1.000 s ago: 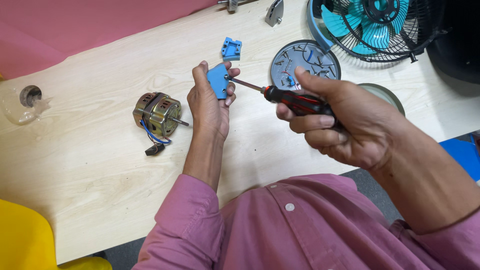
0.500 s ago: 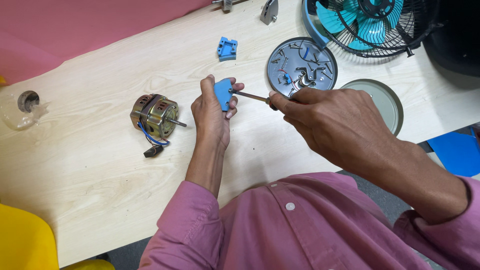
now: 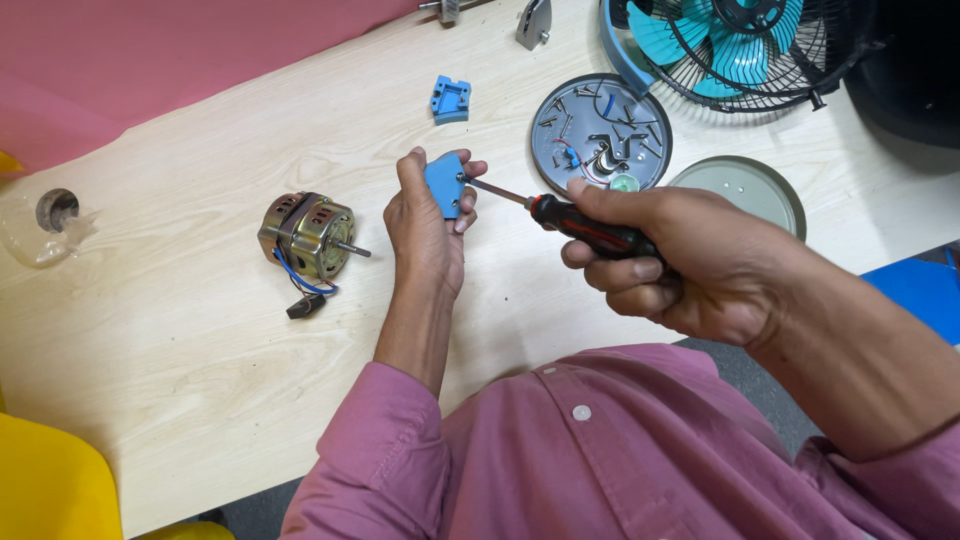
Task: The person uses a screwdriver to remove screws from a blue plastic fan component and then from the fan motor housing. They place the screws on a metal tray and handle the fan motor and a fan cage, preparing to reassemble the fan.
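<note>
Compared with half a second ago, the right hand [image 3: 690, 265] is sitting a little further back from the blue plastic part [image 3: 444, 186], so more of the screwdriver [image 3: 560, 215] shaft is showing between the two hands, while the left hand [image 3: 425, 225] is staying at almost the same place on the bench [image 3: 180, 370].

Now the left hand is holding the blue plastic part upright above the bench, near the middle of the view; its grip is closed around the part, with the thumb at 9 o'clock of it and the fingertips [image 3: 470, 195] curling over its 3 o'clock edge. The right hand is gripping the red and black handle of the screwdriver firmly, all fingers wrapped around it. The metal tip is touching the blue plastic part on its 3 o'clock side.

At 9 o'clock from the left hand, a small electric motor [image 3: 305, 235] is lying on its side, with blue wires and a black connector hanging at its 6 o'clock. At 12 o'clock from the left hand, a second blue piece [image 3: 451, 100] is resting on the bench, well apart. At 2 o'clock, a round grey cover [image 3: 560, 150] is lying open side up and is holding screws and small parts. Just beside it at 4 o'clock a round metal plate [image 3: 745, 185] is lying flat. A fan with teal blades [image 3: 735, 45] behind a black guard is standing at the upper right edge.
</note>
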